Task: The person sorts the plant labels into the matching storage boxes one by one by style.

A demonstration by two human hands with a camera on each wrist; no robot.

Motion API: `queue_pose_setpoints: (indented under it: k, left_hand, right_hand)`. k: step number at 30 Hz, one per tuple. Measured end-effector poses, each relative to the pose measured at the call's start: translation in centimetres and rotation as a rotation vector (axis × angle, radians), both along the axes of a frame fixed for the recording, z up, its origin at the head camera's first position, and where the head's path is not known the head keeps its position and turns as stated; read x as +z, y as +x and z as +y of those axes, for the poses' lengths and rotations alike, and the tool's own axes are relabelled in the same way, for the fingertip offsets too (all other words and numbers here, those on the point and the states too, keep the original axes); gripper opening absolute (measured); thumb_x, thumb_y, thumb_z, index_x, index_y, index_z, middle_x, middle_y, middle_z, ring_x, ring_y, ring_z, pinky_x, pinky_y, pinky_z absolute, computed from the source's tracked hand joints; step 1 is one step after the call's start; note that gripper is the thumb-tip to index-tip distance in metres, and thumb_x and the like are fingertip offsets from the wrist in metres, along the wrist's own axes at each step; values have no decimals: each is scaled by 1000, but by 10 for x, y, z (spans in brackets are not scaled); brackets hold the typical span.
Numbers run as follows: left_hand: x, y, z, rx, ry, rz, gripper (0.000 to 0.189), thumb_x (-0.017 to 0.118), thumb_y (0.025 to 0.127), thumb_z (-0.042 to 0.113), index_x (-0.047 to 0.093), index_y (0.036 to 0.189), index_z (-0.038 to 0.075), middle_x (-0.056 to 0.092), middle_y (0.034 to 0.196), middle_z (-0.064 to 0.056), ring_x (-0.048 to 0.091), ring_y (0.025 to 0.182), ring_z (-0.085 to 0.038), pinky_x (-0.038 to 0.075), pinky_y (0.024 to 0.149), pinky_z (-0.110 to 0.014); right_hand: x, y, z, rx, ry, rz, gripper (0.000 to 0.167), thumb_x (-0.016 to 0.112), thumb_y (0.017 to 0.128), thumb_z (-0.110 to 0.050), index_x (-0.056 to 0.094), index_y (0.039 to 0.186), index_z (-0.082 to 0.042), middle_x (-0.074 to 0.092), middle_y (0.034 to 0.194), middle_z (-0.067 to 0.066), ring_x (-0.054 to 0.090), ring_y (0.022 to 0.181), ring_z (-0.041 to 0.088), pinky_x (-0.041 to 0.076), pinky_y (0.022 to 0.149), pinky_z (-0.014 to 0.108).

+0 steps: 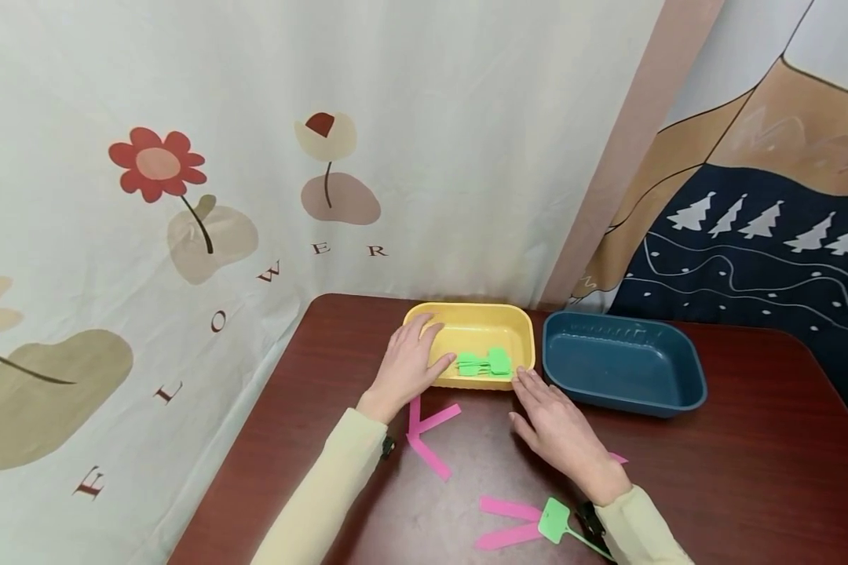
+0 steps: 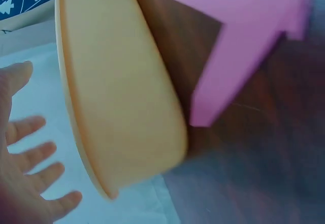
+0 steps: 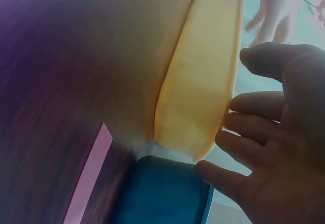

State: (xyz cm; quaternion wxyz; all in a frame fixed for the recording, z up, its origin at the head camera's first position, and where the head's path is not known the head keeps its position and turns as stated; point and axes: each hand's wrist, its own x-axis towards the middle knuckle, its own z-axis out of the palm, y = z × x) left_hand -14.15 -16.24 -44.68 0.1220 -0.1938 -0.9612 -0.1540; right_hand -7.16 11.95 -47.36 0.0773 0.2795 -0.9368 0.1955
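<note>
A yellow plastic tray [image 1: 469,333] stands near the far edge of the table, with several green tags with thin tails [image 1: 498,362] lying in its front part. My left hand [image 1: 406,361] is over the tray's left side, fingers spread and thumb near the tags. In the left wrist view its fingers hold nothing beside the yellow wall [image 2: 117,92]. My right hand [image 1: 561,428] reaches to the tray's front right corner, its extended fingertips right at the rim. The right wrist view shows those fingers against the yellow side [image 3: 198,76], without wrapping it.
A dark blue tray [image 1: 625,361] stands just right of the yellow one. Pink strips [image 1: 431,455] form a forked shape in front of the left hand. Nearer me, another green tag [image 1: 554,519] overlaps more pink strips [image 1: 509,537]. A printed curtain [image 1: 431,157] hangs behind the table.
</note>
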Motion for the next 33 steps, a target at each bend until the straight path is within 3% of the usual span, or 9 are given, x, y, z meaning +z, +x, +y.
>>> queue_pose_setpoints:
  k: [4, 12, 16, 24, 33]
  left_hand:
    - [-5, 10, -14, 74, 46, -45, 75, 67, 99, 47, 45, 152, -1, 37, 160, -22, 33, 149, -38, 33, 117, -59]
    - [-14, 17, -31, 188, 119, -257, 100, 54, 99, 65, 18, 164, -2, 15, 171, -20, 18, 156, -39, 27, 118, -64]
    - [-17, 20, -35, 209, 128, -319, 106, 49, 97, 72, 12, 164, -2, 8, 172, -18, 12, 158, -38, 24, 118, -67]
    - [-23, 21, -40, 218, 110, -348, 107, 49, 98, 71, 9, 164, -3, 10, 172, -19, 15, 157, -37, 26, 118, -64]
    - [-28, 19, -39, 175, 94, -336, 103, 49, 100, 67, 11, 163, -5, 14, 170, -21, 20, 156, -39, 30, 118, -61]
  right_hand:
    - [3, -2, 5, 2, -54, 38, 62, 76, 96, -25, 55, 147, 1, 45, 158, 21, 49, 142, 37, 45, 108, 56]
    - [26, 5, 28, -66, -106, -67, 67, 72, 99, -30, 46, 155, -3, 39, 163, 16, 39, 148, 37, 39, 113, 58]
    - [35, 14, 41, -121, -83, -71, 69, 71, 99, -34, 46, 155, -3, 40, 162, 18, 32, 151, 41, 32, 116, 62]
    - [40, 31, 56, -174, -31, -76, 73, 72, 97, -43, 48, 154, -4, 40, 161, 21, 30, 149, 46, 32, 112, 68]
    - [34, 52, 68, -158, -23, -70, 71, 81, 89, -42, 58, 145, -5, 58, 145, 16, 50, 135, 39, 35, 109, 68]
